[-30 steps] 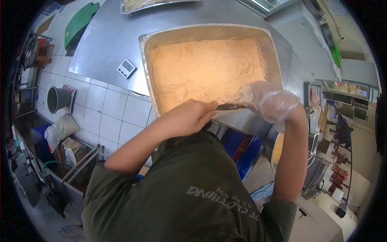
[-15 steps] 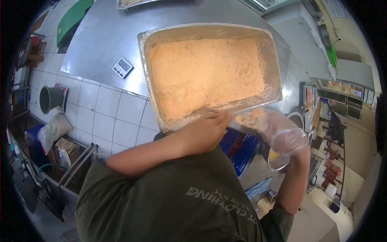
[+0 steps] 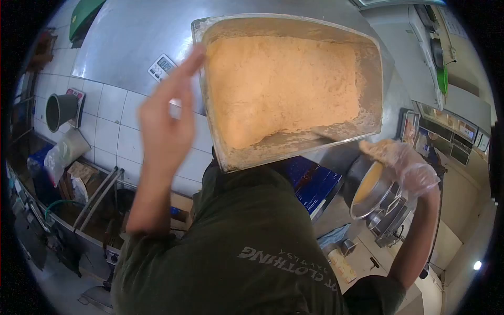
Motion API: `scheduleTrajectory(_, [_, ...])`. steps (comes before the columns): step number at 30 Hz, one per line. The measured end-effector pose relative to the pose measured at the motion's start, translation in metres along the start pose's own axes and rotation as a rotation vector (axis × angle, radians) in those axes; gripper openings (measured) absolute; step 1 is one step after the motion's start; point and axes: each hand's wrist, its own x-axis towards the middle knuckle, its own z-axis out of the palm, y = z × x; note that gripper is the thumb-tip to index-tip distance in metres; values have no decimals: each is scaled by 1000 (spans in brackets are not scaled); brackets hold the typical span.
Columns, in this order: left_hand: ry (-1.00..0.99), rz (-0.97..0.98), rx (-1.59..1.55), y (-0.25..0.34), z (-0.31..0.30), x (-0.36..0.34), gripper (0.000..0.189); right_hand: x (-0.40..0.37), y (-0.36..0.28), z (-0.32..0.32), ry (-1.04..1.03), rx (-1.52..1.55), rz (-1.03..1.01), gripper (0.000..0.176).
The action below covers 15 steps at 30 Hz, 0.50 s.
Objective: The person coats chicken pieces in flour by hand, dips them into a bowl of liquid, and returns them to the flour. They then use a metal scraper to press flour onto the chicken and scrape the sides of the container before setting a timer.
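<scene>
A large metal tray [image 3: 294, 152] holds a wide layer of crumbly orange-tan powder [image 3: 283, 84]. My left hand [image 3: 170, 110], bare and blurred, is raised at the tray's left side, fingers apart near its rim, with nothing in it. My right hand [image 3: 409, 168], in a clear plastic glove coated with wet crumbs, is right of the tray's lower corner, above a metal bowl [image 3: 365, 184] with yellow contents. Its fingers are caked in dough-like bits, and I cannot make out whether it holds anything. A white digital timer [image 3: 162, 67] lies left of the tray.
The tray rests on a steel table [image 3: 126, 47]. A dark bucket [image 3: 60, 111] stands on a scale at the left. Below the tray is a blue crate [image 3: 315, 184]. A light blue cloth [image 3: 334, 236] and a mixer-like machine with a wire whisk lie at lower right.
My left hand has left the tray's near edge and swung to its left side, opening out. My right hand has moved right, uncovering more of the bowl. The view has shifted slightly.
</scene>
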Motion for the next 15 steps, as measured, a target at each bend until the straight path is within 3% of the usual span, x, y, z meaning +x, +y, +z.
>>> scheduleTrajectory(1, [71,-50,-34,1,-11,4,33,1,0,0,19,55,51,23])
scheduleTrajectory(3, [163,-110,-47,-1,-29,6,33,-2,-19,-6,9,230,372,24])
scheduleTrajectory(6, [152,-132,46,-26,-43,-3,35,2,-11,-1,-137,-106,339,25])
scheduleTrajectory(12, [168,-259,165,-87,-50,-52,37,14,-22,6,-44,-55,435,24])
scheduleTrajectory(15, [216,-320,148,-125,-47,-91,37,19,-3,12,-168,-186,346,25])
